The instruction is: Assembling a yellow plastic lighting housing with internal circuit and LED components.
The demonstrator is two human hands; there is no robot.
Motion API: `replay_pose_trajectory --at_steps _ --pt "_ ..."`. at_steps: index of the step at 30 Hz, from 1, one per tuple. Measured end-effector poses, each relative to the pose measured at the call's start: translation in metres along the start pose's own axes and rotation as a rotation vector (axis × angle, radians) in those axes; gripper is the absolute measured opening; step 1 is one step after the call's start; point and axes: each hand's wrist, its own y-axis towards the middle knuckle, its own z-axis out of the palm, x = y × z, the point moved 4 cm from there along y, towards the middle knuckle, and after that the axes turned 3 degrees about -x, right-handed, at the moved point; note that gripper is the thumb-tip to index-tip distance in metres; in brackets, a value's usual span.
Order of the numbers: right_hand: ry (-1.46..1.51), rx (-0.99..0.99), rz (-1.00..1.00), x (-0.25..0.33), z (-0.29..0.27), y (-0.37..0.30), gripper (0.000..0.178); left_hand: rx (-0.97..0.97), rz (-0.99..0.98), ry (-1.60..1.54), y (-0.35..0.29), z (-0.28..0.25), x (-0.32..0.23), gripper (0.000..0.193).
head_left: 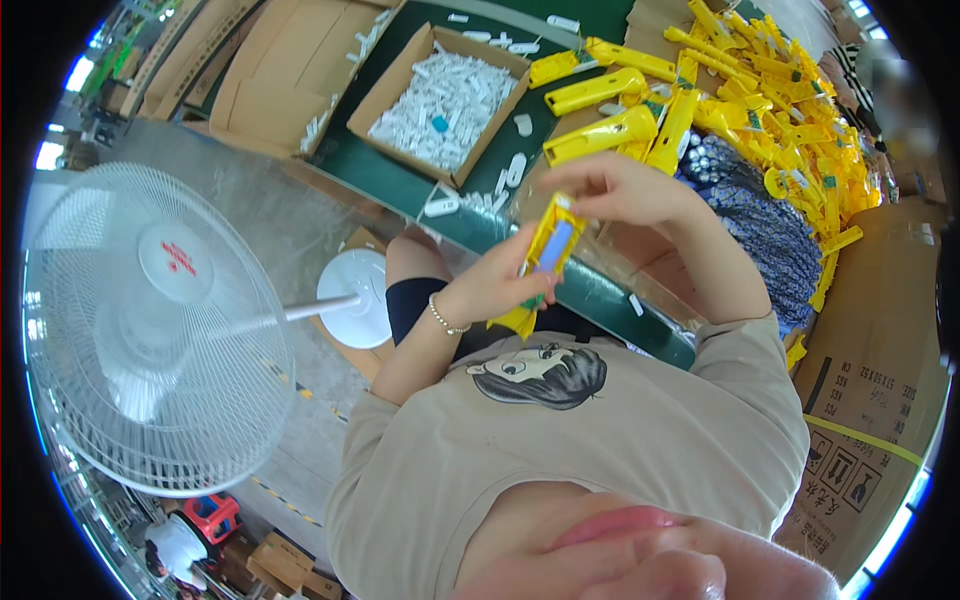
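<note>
My left hand [500,275], with a beaded bracelet at its wrist, is closed around a long yellow plastic housing [541,245]. The housing is tilted, its hollow side showing, and a blue-violet block [555,246] lies inside it. A green part shows by my left fingers near its lower end. My right hand [625,190] is at the housing's upper end, its fingers loosely bent and apart, the thumb beside or touching the tip. I cannot make out anything held between the right fingers. Beyond that hand, several yellow housings [600,135] lie on the table.
A cardboard box [455,170] of small white plastic parts stands on the green table [400,195], with loose white pieces around it. At right are a heap of yellow housings [780,90], dark bundled parts [770,235] and a large carton [880,370]. A white fan [160,330] stands at left.
</note>
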Motion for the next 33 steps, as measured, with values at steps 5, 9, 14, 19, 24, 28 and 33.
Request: replay_pose_trajectory --at_steps 5,9,14,19,24,28,33 --pt "-0.012 -0.144 0.166 0.005 -0.085 0.02 0.037 -0.412 0.499 0.311 0.027 -0.036 0.003 0.073" --pt "0.394 -0.643 0.231 -0.045 -0.193 0.074 0.024 -0.572 0.726 0.7 0.028 -0.057 0.016 0.053" --pt "0.738 -0.952 0.535 -0.146 -0.289 0.189 0.018 -0.379 0.805 1.042 0.035 -0.037 0.012 0.045" --pt "-0.113 -1.034 0.746 -0.169 -0.323 0.214 0.023 -0.439 0.73 0.958 0.039 -0.049 0.022 0.041" --pt "-0.838 -0.669 0.796 -0.106 -0.307 0.205 0.034 -0.502 0.688 0.873 0.041 -0.057 0.023 0.037" --pt "-1.29 -0.393 -0.03 -0.059 -0.233 0.187 0.04 -0.498 0.66 0.847 0.041 -0.054 0.016 0.036" --pt "-1.366 0.045 0.315 -0.059 -0.157 0.15 0.043 -0.451 0.651 0.888 0.044 -0.052 0.012 0.033"
